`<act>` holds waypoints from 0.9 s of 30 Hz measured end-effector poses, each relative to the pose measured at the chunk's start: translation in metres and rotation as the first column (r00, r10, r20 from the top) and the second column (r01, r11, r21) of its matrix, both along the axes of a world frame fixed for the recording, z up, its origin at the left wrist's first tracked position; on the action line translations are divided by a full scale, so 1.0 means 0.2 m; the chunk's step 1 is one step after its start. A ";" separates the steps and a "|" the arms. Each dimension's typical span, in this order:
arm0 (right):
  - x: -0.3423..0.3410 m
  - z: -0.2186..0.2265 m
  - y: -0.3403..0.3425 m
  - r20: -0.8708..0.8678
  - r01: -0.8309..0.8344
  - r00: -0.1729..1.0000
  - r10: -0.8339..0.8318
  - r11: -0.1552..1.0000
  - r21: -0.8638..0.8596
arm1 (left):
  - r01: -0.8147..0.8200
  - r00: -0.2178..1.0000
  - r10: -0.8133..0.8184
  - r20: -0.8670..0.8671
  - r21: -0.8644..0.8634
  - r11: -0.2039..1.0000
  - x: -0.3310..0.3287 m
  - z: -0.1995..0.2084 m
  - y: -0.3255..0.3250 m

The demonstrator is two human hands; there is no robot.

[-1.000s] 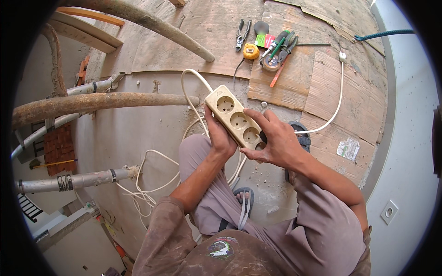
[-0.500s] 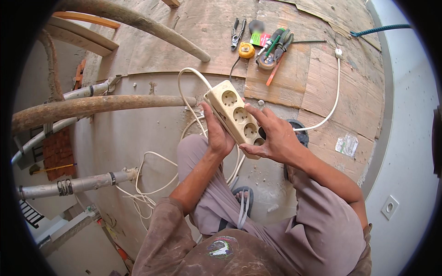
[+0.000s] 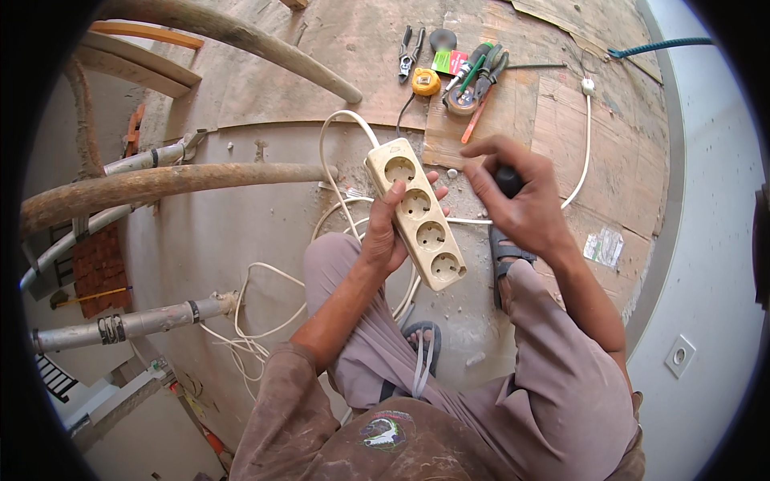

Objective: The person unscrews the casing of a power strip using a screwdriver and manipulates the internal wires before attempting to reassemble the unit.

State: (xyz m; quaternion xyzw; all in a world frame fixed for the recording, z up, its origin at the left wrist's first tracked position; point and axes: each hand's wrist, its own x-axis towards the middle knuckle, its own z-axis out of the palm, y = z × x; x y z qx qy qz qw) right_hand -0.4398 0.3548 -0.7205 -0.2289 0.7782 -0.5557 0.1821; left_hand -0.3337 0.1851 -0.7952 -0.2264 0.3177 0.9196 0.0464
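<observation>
Cream power strip (image 3: 423,215), four round outlets (image 3: 431,235) in a row, held tilted above the floor (image 3: 461,325)

A pale cord (image 3: 326,148) loops from its top end (casing rather yellowed); left hand (image 3: 387,228) clasped around it, right hand (image 3: 523,196) curled on a dark object (image 3: 508,182); dusty grey floor, part cardboard (image 3: 622,164); poles (image 3: 184,181) left, pale wall (image 3: 714,256) right

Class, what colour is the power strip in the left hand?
The power strip is cream; head view.
</observation>
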 end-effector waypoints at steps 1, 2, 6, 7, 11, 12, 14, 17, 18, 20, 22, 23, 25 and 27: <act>-0.03 0.01 0.00 -0.070 0.023 0.997 -0.024 0.999 -0.024 | -0.011 1.000 0.011 0.009 0.009 1.000 0.00 -0.01 0.00; -0.02 0.04 0.00 -0.010 -0.029 1.000 0.030 0.998 0.047 | -0.023 1.000 0.023 0.018 0.018 1.000 0.01 -0.03 -0.01; 0.13 -0.12 -0.06 -0.128 -0.172 0.966 0.225 0.928 0.330 | -0.015 1.000 0.015 0.001 0.013 1.000 0.00 -0.03 0.01; 0.14 -0.17 -0.07 -0.096 -0.196 0.967 0.236 0.931 0.308 | -0.036 0.999 0.036 -0.003 0.028 0.999 -0.01 -0.02 0.02; 0.10 -0.25 -0.03 0.056 -0.259 0.966 0.253 0.946 0.194 | -0.039 0.998 0.046 0.037 -0.177 0.983 -0.02 -0.05 0.02; 0.11 -0.27 -0.02 0.061 -0.251 0.968 0.243 0.946 0.203 | -0.007 0.999 0.013 0.036 -0.151 0.988 -0.01 -0.05 0.01; 0.12 -0.28 0.00 0.091 -0.230 0.971 0.220 0.964 0.132 | -0.033 0.998 0.042 0.048 -0.182 0.983 0.01 -0.06 0.02; 0.11 -0.28 0.01 0.117 -0.172 0.981 0.153 0.969 0.180 | -0.081 0.994 0.097 0.053 -0.245 0.966 0.00 -0.08 0.04; 0.12 -0.30 0.01 0.088 -0.136 0.988 0.125 0.981 0.138 | -0.098 0.992 0.117 0.052 -0.269 0.958 0.00 -0.08 0.05; 0.10 -0.28 0.01 0.127 -0.165 0.980 0.151 0.980 0.110 | -0.132 0.988 0.147 0.037 -0.266 0.955 -0.01 -0.05 0.06; 0.08 -0.28 0.02 0.253 -0.180 0.954 0.161 0.982 0.052 | -0.135 0.990 0.143 0.014 -0.260 0.956 -0.01 -0.05 0.06; 0.07 -0.29 0.02 0.356 -0.176 0.920 0.162 0.984 0.008 | -0.121 0.992 0.125 -0.002 -0.255 0.959 -0.01 -0.07 0.04; 0.05 -0.30 0.03 0.427 -0.118 0.895 0.131 0.991 -0.057 | -0.100 0.995 0.104 0.005 -0.241 0.965 0.00 -0.08 0.03; 0.02 -0.34 0.06 0.371 -0.020 0.927 0.057 0.994 -0.104 | -0.085 0.994 0.098 0.050 -0.222 0.971 -0.01 -0.08 0.02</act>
